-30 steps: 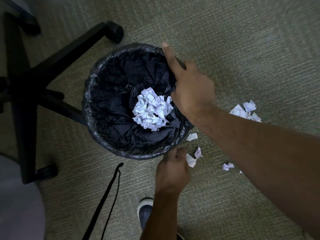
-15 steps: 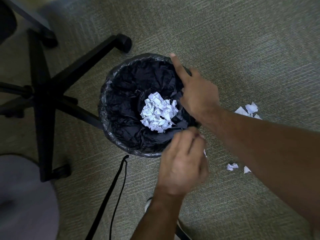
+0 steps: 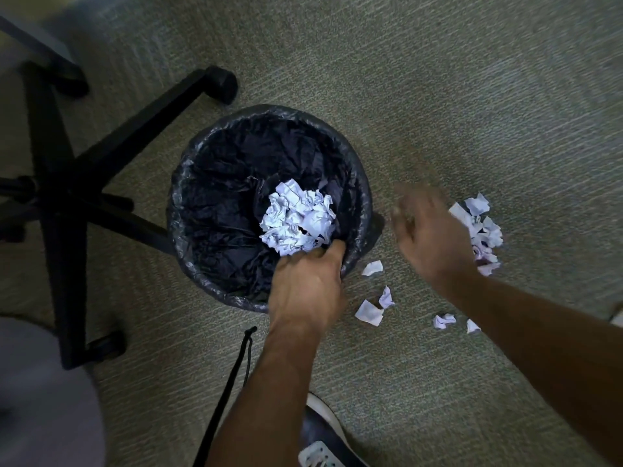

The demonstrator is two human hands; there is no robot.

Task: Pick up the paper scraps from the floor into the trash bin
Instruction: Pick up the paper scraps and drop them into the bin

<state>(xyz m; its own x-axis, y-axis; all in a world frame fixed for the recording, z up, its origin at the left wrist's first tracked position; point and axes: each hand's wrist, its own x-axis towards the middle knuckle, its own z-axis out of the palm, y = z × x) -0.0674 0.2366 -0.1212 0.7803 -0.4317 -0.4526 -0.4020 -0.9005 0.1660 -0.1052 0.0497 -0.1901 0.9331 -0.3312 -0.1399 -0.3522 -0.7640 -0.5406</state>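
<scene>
At the far left we are seeing a black office chair base [image 3: 67, 183] standing on grey-green ribbed carpet [image 3: 438, 79], one castor [image 3: 222, 83] lying close to the round trash bin [image 3: 188, 183]. A pale rounded shape is filling the lower left corner, too blurred to name. The bin is lined with a black plastic bag [image 3: 222, 210], and a heap of crumpled white paper [image 3: 296, 217] is lying at its bottom. A black cord [image 3: 232, 382] is trailing across the carpet below the bin.

Our left hand [image 3: 306, 288] is reaching over the bin's near rim, fingers curled down into it; whether they are gripping anything we cannot tell. Beside it, loose paper scraps [image 3: 371, 310] are lying on the carpet just right of the bin. A shoe [image 3: 320, 436] is showing at the bottom edge. Our right hand [image 3: 435, 237] is blurring above the floor with fingers spread and loose, holding nothing we can see. Behind it, a larger pile of scraps [image 3: 485, 227] is resting on the carpet.
</scene>
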